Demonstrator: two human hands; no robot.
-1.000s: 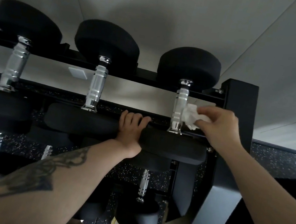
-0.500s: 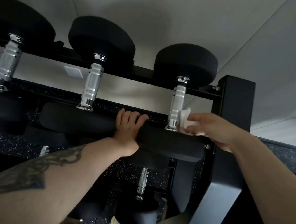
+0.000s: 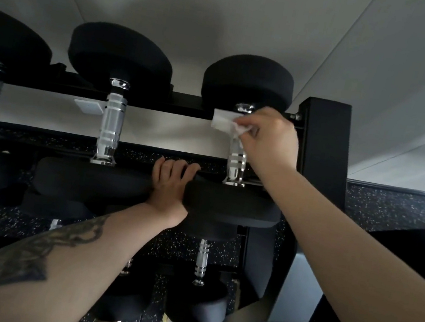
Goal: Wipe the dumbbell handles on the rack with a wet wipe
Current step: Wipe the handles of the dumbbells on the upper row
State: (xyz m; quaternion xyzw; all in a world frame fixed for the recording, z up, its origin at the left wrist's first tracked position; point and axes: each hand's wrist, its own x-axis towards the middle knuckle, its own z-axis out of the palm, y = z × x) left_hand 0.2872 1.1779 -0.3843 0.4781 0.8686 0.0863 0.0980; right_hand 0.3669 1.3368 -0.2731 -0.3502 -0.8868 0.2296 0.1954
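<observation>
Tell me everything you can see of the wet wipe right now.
The small white crumpled wet wipe looks thin and soft. The right hand pinches it against the far end of the chrome handle of the rightmost top-row black dumbbell, just below that dumbbell's far head. One flat corner sticks out left; the rest is bunched under the fingers.
</observation>
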